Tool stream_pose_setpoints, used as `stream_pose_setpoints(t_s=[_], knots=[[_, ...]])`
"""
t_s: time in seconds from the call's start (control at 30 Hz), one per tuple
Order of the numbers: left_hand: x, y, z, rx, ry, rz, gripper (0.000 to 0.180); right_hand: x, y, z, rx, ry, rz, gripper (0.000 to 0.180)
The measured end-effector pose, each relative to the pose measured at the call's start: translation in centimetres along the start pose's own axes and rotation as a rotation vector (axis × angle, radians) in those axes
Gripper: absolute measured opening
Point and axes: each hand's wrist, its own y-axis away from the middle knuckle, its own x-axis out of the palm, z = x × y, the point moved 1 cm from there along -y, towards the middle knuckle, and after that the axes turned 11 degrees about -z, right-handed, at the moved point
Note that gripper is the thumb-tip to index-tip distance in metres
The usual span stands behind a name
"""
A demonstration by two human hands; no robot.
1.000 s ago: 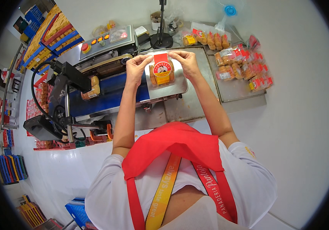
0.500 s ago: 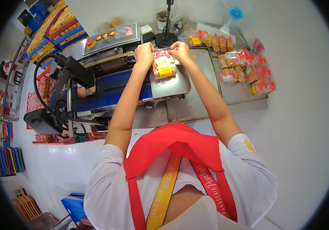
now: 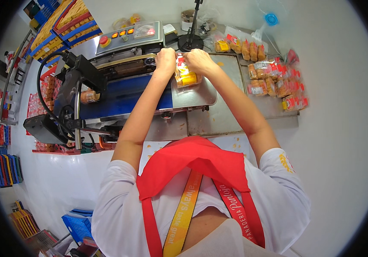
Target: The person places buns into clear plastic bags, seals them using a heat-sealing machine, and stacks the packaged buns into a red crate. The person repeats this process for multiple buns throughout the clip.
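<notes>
A clear plastic bag of bread (image 3: 188, 79) with red and yellow print rests on the steel plate (image 3: 205, 97) at the right end of a blue conveyor belt (image 3: 128, 96). My left hand (image 3: 165, 61) is closed on the upper left corner of the bag, beside the sealing machine's band. Closed too, my right hand (image 3: 197, 62) grips the bag's top edge and covers its upper right part. The fingertips of both hands are partly hidden. Farther left on the belt, another bread bag (image 3: 89, 96) lies beneath a black overhead device (image 3: 85, 73).
Several filled bread bags (image 3: 274, 79) lie on the steel table to the right, with more (image 3: 239, 46) behind. A control box (image 3: 128, 37) with a red button stands behind the belt. A black stand (image 3: 190, 42) rises behind my hands. Stacked trays of bread (image 3: 70, 25) are at far left.
My right hand has moved inward over the bag's top, closer to my left hand. The bread bag under the black device has shifted left along the belt. My view has moved slightly.
</notes>
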Motion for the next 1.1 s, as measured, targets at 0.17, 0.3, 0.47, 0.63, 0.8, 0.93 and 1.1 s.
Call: stream_pose_setpoints(t_s=[0.17, 0.3, 0.47, 0.63, 0.8, 0.93, 1.1], knots=[[-2.4, 2.3, 1.8, 0.099, 0.278, 0.025, 0.021, 1.0, 1.5, 2.2, 0.026, -0.067, -0.096, 0.037], [-6.6, 8.3, 0.7, 0.021, 0.430, -0.055, 0.045, 1.5, 0.9, 3.9, 0.019, -0.078, -0.153, 0.037], [-7.0, 9.9, 2.6, -0.077, 0.417, -0.069, 0.043, 1.9, -0.4, 7.9, 0.023, -0.124, -0.222, 0.039], [-7.6, 10.1, 4.4, -0.188, 0.474, -0.010, 0.044, 0.8, -0.7, 7.9, -0.002, -0.339, -0.160, 0.036], [-8.2, 10.0, 4.8, -0.184, 0.454, 0.008, 0.045, 1.3, 4.5, -5.2, 0.151, -0.332, -0.706, 0.017], [-8.4, 9.8, 5.7, -0.179, 0.463, 0.011, 0.045, 2.9, 18.1, -19.5, 0.671, 0.320, -0.225, 0.018], [-9.7, 9.8, 6.0, -0.201, 0.413, 0.014, 0.042, 7.0, 25.6, -22.9, 0.260, 0.518, -0.356, 0.022]])
